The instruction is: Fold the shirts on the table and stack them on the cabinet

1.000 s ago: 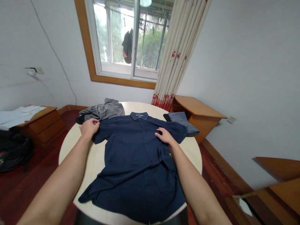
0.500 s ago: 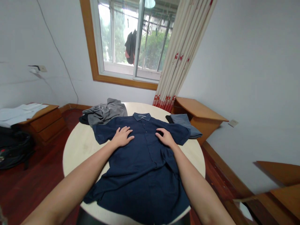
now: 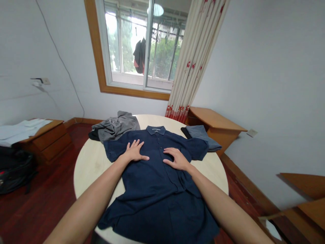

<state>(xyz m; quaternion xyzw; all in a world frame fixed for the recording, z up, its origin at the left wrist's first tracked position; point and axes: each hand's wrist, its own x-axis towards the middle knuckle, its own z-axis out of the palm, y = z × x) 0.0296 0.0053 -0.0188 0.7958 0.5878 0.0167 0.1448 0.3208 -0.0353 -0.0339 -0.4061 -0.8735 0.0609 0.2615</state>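
Observation:
A navy short-sleeved polo shirt (image 3: 152,183) lies front side up on a round pale table (image 3: 88,169), its collar at the far side. My left hand (image 3: 134,151) rests on the chest at the left, fingers spread. On the right half of the chest, near the button placket, lies my right hand (image 3: 176,158), its fingers a little curved and thumb apart. Neither hand grips the cloth. Creases run across the lower part of the shirt, and its hem hangs towards the near table edge.
Crumpled grey clothing (image 3: 118,125) lies at the table's far left. Folded grey-blue clothing (image 3: 200,135) sits at the far right, beside a wooden desk (image 3: 215,118). A low wooden cabinet (image 3: 48,142) and a black bag (image 3: 15,169) stand at the left.
My right hand has slid inward and slightly nearer over the shirt's chest. My left hand stays spread on the left side. The camera view has shifted a little.

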